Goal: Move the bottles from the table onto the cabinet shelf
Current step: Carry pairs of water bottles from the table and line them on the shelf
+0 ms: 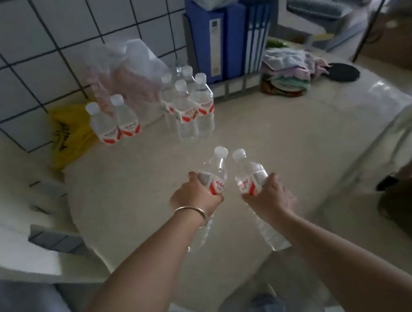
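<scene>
My left hand (195, 194) grips a clear water bottle (214, 172) with a white cap and a red label, tilted over the white table (303, 126). My right hand (270, 195) grips a second such bottle (250, 173), its base pointing back toward me. Two short bottles (114, 122) stand together at the table's far left. A cluster of several taller bottles (188, 104) stands near the table's far middle. No cabinet shelf can be made out.
Blue binders in a grey rack (228, 37) stand at the back against the tiled wall. Plastic bags (125, 71), a yellow bag (70, 135), folded cloths (286, 71) and a black paddle (340, 72) lie on the table. A white plastic chair (18, 214) stands left.
</scene>
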